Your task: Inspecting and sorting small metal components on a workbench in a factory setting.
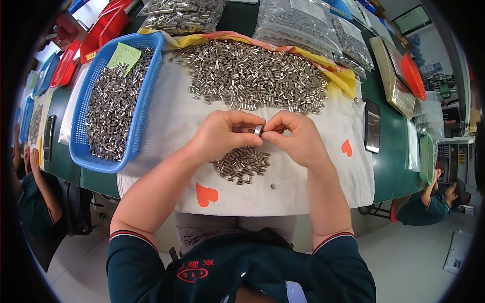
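Above the white cloth (pixel 161 141), my two hands meet at a small shiny metal ring (pixel 258 130). My left hand (pixel 222 132) is closed, thumb and fingertips pinching the ring's left side. My right hand (pixel 298 137) is also closed, its thumb and forefinger pressed to the right side; whether a smaller piece sits inside the ring is too fine to make out. Just below the hands lies a small pile of short metal cylinders (pixel 242 164). One loose cylinder (pixel 272 186) rests apart from it. Beyond my hands spreads a much larger heap of cylinders (pixel 257 76).
A blue basket (pixel 76 126) of metal cylinders stands at left. Bags of metal parts (pixel 298 25) line the back behind a yellow-red cloth edge (pixel 343 83). A phone (pixel 372 126) lies at right. Other people (pixel 429 204) sit at both sides.
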The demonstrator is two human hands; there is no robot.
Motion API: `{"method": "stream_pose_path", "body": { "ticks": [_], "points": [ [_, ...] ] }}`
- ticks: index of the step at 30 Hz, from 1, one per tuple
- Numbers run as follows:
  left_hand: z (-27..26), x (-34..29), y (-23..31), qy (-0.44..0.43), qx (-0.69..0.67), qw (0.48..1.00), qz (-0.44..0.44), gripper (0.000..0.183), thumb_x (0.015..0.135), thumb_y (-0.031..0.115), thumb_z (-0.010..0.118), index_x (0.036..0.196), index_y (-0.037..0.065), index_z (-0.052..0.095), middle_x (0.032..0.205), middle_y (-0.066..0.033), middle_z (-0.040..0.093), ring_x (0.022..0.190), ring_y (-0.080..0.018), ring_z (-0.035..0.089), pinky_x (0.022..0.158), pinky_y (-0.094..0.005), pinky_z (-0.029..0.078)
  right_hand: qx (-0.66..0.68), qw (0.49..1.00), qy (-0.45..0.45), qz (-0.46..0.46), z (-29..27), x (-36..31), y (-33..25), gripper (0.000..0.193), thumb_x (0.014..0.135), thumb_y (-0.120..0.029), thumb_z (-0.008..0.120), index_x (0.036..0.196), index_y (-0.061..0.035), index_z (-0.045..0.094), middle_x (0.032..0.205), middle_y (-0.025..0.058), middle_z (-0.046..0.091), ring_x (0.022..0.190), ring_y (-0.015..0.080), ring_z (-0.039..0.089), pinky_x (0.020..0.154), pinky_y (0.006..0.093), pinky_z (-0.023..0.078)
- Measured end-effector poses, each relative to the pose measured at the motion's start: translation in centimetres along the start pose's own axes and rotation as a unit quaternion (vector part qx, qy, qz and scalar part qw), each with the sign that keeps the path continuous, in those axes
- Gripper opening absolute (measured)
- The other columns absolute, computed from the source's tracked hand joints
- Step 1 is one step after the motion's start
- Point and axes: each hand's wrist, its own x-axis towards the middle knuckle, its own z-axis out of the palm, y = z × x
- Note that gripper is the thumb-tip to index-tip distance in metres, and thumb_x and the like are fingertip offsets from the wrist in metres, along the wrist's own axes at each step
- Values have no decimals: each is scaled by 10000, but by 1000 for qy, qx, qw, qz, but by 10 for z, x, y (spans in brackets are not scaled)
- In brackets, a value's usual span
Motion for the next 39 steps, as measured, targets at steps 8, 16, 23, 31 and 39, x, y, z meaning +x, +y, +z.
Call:
{"method": "stream_pose_path", "body": {
  "ticks": [8, 16, 23, 31, 39],
  "points": [
    [4, -5, -1, -21, 115, 993, -1, 328, 683, 97, 739, 988, 44, 630, 773, 9, 604, 702, -42, 532, 654, -199, 456, -60, 996, 67, 4, -35, 6, 6, 92, 719, -66, 630, 792, -15, 607, 699, 18, 590, 638, 78, 523, 593, 229, 433],
    [4, -4, 4, -89, 154, 984, 8, 321, 681, -4, 710, 987, -1, 613, 852, -16, 624, 762, -57, 547, 711, -199, 458, -423, 886, 163, -92, -28, 16, 31, 72, 721, -77, 592, 779, -83, 634, 764, 75, 576, 762, 248, 538, 708, 340, 438],
    [-2, 0, -5, -33, 10, 999, -2, 337, 733, -47, 641, 1059, -10, 560, 926, -25, 599, 812, -68, 558, 731, -207, 476, -451, 876, 116, -125, -17, 14, 21, 74, 724, -88, 597, 785, -62, 631, 776, 75, 576, 779, 239, 540, 721, 337, 436],
    [-4, 1, -5, -4, -94, 995, 30, 333, 757, -12, 634, 1075, -34, 538, 904, -55, 604, 822, -100, 584, 733, -228, 496, -47, 994, 44, -85, 4, -1, -4, 76, 691, -25, 608, 765, -19, 592, 729, 62, 590, 687, 146, 565, 622, 252, 448],
    [0, 2, -7, 47, -44, 998, 12, 330, 735, 24, 673, 1045, -31, 576, 801, -25, 602, 730, -69, 564, 662, -204, 480, -239, 933, 140, -228, 17, 0, 3, 93, 628, -10, 613, 691, -45, 555, 677, 68, 556, 655, 240, 535, 587, 329, 433]
  ]
}}
